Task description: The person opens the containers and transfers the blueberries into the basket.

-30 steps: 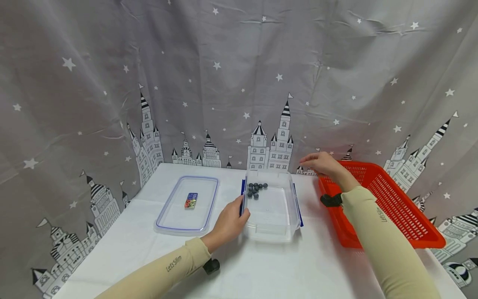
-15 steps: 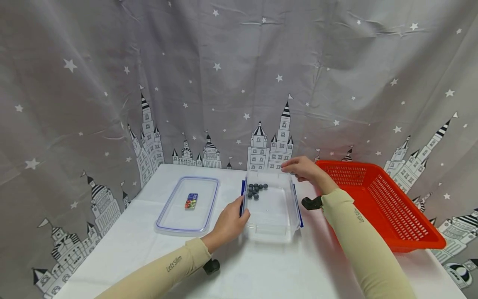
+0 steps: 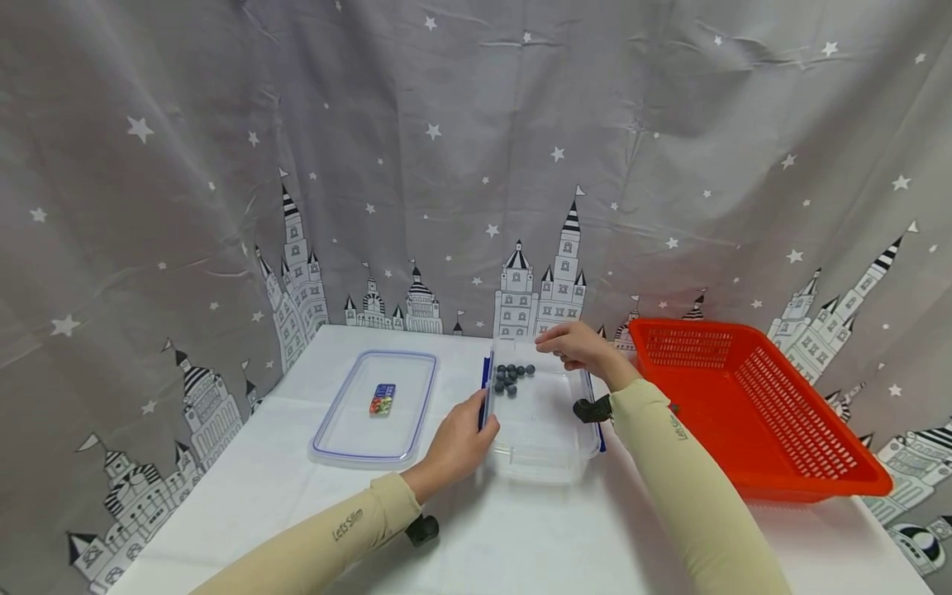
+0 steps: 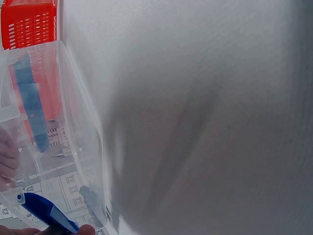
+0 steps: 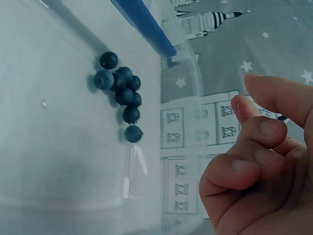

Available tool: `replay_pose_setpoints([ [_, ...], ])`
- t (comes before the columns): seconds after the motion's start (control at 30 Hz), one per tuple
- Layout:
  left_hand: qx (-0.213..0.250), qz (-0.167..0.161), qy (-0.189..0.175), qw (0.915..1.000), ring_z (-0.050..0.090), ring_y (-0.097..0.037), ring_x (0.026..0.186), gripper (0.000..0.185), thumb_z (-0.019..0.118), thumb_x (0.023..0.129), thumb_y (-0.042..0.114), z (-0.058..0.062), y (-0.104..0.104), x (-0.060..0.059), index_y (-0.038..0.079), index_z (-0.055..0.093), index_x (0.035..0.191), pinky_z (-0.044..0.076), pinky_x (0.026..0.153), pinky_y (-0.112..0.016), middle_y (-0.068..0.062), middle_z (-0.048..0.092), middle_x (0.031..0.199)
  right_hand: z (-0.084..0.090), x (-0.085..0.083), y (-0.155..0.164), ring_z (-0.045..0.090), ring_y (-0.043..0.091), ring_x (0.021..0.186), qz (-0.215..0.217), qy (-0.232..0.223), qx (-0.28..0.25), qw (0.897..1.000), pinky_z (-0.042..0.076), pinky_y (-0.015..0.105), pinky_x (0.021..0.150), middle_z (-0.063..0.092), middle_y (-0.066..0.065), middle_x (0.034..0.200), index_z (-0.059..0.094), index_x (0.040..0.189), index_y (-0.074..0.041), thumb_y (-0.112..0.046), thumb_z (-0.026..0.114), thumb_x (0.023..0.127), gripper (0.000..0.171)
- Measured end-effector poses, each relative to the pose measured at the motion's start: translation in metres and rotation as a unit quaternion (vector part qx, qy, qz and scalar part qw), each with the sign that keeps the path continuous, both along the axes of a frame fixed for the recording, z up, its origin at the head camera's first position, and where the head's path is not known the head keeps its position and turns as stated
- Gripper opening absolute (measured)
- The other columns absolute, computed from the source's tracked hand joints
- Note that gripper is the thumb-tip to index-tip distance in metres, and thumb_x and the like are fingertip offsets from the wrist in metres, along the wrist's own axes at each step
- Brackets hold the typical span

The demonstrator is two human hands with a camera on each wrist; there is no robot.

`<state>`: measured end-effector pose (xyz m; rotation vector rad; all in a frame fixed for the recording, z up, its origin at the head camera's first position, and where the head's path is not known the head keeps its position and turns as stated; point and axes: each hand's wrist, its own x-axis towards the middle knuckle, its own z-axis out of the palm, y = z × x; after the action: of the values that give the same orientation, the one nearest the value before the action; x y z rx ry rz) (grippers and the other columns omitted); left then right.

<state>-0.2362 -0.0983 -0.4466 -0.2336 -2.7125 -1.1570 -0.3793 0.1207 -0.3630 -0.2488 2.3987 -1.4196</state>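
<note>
Centrally in the head view, the left hand [image 3: 455, 446] grips the clear box [image 3: 543, 450] at its left wall, steadying it; blueberries [image 3: 511, 377] cluster in its upper-left corner. The right hand [image 3: 578, 347] hovers above the far rim, fingers curled.

Left wrist view: fingertips at bottom left touch the blue clip [image 4: 46, 211].

Right wrist view: whether the curled fingers [image 5: 244, 171] pinch anything cannot be determined.
</note>
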Motion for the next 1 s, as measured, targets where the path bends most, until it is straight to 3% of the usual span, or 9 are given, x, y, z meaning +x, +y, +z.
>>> replay_pose_setpoints([
  [0.43,-0.001,-0.004,-0.002,1.0000,0.059,-0.031,0.124,0.058,0.050,0.101,0.028,0.000,0.000,0.000,-0.003,0.041,0.150,0.049,0.103,-0.048,-0.022,0.058,0.139,-0.021,-0.001,-0.022,0.038,0.013,0.059,0.003,-0.032,-0.029,0.999,0.036,0.025,0.057,0.044,-0.001,0.069,0.067,0.121,0.000,-0.014,0.068,0.094,0.031],
  [1.0,-0.009,0.002,-0.004,0.9999,0.056,-0.032,0.129,0.059,0.049,0.101,0.030,0.000,0.000,0.000,-0.001,0.041,0.151,0.047,0.106,-0.048,-0.021,0.056,0.143,-0.050,-0.009,-0.039,0.035,0.011,0.055,-0.029,-0.058,-0.011,0.998,0.034,0.024,0.055,0.043,-0.003,0.066,0.066,0.126,0.003,-0.013,0.066,0.094,0.036],
])
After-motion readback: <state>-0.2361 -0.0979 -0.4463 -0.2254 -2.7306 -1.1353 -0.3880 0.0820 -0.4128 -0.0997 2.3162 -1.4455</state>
